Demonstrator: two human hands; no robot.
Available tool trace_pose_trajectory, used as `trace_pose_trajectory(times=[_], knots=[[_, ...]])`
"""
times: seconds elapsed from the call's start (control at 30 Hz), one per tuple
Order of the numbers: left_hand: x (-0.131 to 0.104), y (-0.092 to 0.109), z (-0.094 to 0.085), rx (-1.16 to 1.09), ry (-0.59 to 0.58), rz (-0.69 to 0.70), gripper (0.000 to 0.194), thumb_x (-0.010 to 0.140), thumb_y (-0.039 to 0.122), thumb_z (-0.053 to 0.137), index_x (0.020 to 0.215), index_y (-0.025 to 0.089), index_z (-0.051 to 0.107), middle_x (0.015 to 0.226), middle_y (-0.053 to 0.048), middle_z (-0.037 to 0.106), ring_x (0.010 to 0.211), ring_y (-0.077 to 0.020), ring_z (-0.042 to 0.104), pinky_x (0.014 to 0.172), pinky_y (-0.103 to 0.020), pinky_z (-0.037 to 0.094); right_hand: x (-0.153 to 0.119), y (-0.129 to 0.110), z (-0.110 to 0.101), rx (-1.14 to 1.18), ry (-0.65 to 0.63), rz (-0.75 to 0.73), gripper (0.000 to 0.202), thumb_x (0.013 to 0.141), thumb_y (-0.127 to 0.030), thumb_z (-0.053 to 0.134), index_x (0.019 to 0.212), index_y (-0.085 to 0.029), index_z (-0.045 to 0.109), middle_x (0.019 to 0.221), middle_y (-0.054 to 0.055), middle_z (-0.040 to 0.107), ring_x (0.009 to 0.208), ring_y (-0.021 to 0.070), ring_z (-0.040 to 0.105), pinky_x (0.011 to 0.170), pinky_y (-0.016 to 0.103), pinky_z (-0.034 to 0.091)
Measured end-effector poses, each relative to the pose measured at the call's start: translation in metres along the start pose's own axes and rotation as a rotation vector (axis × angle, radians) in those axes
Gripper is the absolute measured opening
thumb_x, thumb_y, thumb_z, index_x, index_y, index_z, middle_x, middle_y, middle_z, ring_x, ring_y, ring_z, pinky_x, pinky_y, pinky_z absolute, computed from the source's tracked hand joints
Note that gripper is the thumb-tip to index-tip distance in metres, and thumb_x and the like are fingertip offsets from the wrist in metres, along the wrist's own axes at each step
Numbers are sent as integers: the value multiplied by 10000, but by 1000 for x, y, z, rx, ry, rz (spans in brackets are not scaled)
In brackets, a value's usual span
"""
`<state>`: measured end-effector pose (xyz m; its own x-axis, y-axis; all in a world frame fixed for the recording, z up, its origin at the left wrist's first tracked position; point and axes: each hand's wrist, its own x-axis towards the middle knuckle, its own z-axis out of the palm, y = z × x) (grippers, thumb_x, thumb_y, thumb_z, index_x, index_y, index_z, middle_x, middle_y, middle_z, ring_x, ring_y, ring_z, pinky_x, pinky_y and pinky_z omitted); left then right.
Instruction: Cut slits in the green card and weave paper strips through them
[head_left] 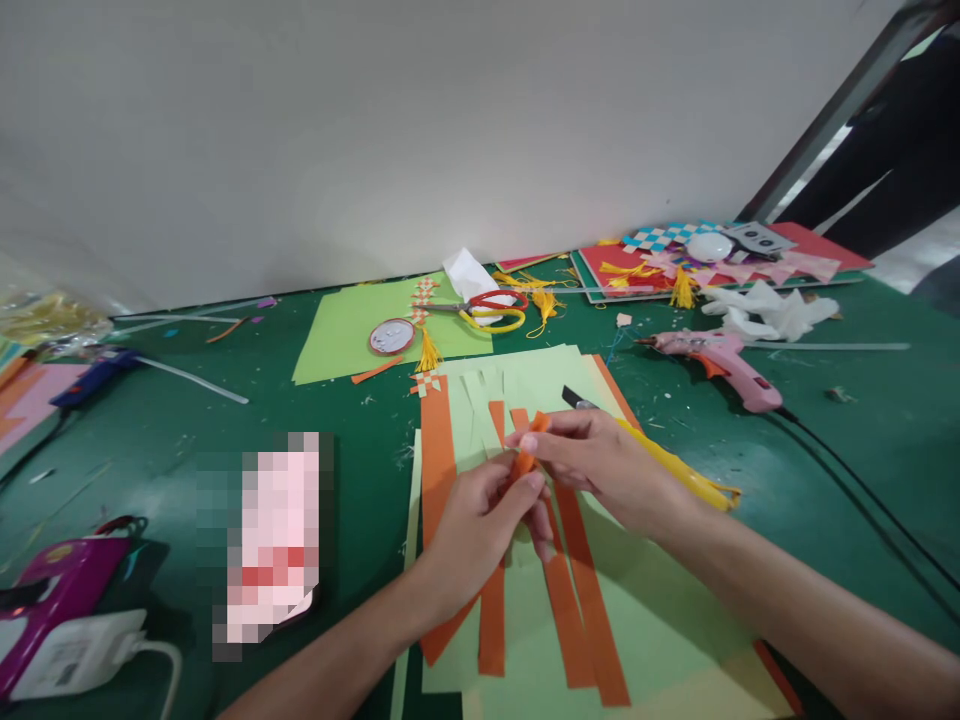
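Landmark: light green paper stack point(660, 590) on your worktop point(360, 480).
Left hand point(480, 520): above the stack, fingers pinching the lower end of an orange paper strip point(527, 453).
Right hand point(600, 455): above the stack, pinching that strip's upper end.
Cutter point(667, 462): yellow, partly on the stack, beside your right wrist.
Scissors point(491, 312): beyond the stack.
Pink glue gun point(724, 368): right of the stack.

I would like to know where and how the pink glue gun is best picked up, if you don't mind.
The pink glue gun is best gripped around its handle, probably with the right hand coming from the near side. It lies on its side, handle slanting nearer and nozzle pointing left, away from that grip; the cord leaves the handle's end.
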<state>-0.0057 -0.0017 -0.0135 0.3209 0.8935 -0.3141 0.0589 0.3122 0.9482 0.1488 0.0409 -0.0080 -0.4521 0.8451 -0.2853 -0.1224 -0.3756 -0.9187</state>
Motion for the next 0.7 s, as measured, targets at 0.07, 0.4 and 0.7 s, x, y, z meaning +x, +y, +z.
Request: trace_pose_trajectory(times=[0.07, 0.4, 0.7], knots=[[1, -2, -1, 9, -3, 11, 244, 951, 393, 489, 862, 175, 548, 588, 25, 629, 476, -104, 613, 459, -199, 408, 0, 6, 2, 27, -74, 18, 355, 779, -460, 734, 626, -182, 575, 520, -42, 512, 420, 84, 453, 462, 268, 243], [-1, 1, -1, -39, 42, 58, 353, 967, 450, 471, 759, 175, 544, 538, 22, 618, 458, -103, 603, 517, -209, 459, 0, -1, 3, 13, 13, 24, 265, 725, -402, 786, 823, -164, 721, 571, -46, 540, 457, 47, 327, 453, 238, 205], [0, 1, 0, 66, 75, 32, 263, 911, 405, 566, 801, 167, 577, 550, 27, 612, 464, -113, 604, 457, -201, 413, -1, 0, 2, -28, 33, -9, 275, 787, -425, 736, 718, -161, 697, 501, -72, 391, 478, 62, 271, 463, 250, 191]])
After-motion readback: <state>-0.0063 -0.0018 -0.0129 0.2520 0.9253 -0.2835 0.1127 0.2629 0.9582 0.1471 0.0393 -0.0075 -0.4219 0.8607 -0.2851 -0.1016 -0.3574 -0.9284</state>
